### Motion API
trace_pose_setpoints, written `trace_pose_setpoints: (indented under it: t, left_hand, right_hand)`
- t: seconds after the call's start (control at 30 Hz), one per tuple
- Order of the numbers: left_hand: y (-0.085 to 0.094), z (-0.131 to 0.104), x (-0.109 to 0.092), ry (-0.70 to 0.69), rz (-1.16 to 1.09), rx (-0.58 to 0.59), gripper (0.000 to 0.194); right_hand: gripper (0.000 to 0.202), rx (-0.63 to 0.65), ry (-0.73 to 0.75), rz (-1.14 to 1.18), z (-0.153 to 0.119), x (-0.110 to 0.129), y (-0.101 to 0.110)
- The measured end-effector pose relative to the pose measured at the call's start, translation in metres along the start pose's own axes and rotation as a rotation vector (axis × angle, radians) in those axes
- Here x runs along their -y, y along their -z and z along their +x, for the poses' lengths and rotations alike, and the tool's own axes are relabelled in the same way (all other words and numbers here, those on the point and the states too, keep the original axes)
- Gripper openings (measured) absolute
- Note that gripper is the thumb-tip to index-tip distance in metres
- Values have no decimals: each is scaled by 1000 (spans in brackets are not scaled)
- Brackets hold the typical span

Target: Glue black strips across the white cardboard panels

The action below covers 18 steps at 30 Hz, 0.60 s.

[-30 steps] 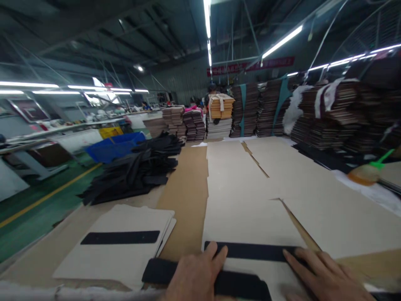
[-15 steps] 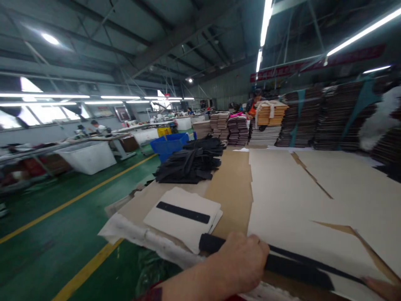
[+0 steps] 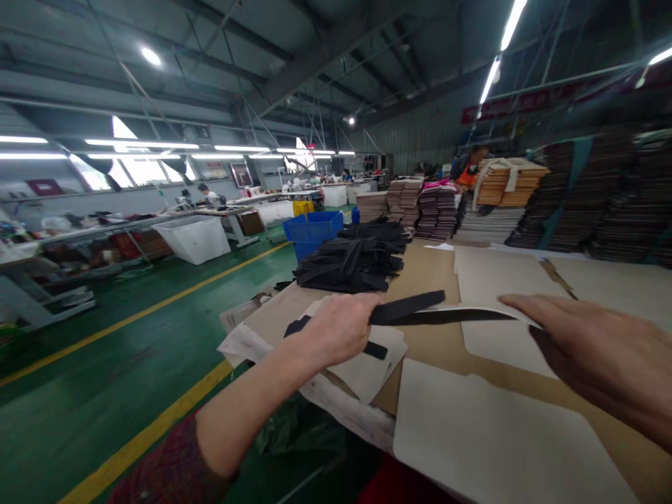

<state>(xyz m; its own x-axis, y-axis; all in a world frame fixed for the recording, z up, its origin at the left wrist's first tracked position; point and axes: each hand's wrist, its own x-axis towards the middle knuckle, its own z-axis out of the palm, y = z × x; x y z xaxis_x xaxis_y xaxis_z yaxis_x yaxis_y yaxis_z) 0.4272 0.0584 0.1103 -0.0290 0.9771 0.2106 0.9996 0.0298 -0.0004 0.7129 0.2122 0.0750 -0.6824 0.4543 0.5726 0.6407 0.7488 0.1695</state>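
My left hand is closed round black strips, whose ends stick out on both sides of the fist. A thin pale sheet with a dark underside stretches toward my right hand, which pinches its right end between thumb and fingers. Beneath the left hand lie pale cut panels with a black strip on top. Nearest me is a large pale panel on the brown board of the table. Behind the left hand sits a heap of black strips.
A blue bin stands beyond the table's left side, with white bins farther left. Tall stacks of dark sheets line the back right. A person is behind the stacks; another sits far left. Green floor lies left.
Both hands have risen from the table's front edge, lifting black strips and the pale sheet. The right hand has come much further into view. The camera view has shifted left.
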Motion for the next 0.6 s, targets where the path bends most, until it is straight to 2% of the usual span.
trace_pose_setpoints:
  t: [0.13, 0.2, 0.3, 0.4, 0.53, 0.6]
  left_hand:
    - [-15, -9, 36, 123, 27, -80, 38]
    - [-14, -14, 52, 146, 46, -101, 38]
    - [-3, -17, 72, 143, 69, -74, 33]
    - [15, -12, 89, 139, 5, 16, 20]
    - [40, -1, 107, 97, -236, 233, 17]
    - [46, 3, 113, 93, -302, 290, 15]
  right_hand:
    - [38, 114, 52, -85, 44, 41, 0]
    - [35, 153, 76, -44, 58, 56, 0]
    - [31, 210, 83, 4, 77, 66, 3]
    - [28, 308, 69, 105, 100, 63, 2]
    - [23, 450, 132, 362, 134, 53, -8]
    - [20, 492, 147, 440, 145, 49, -15]
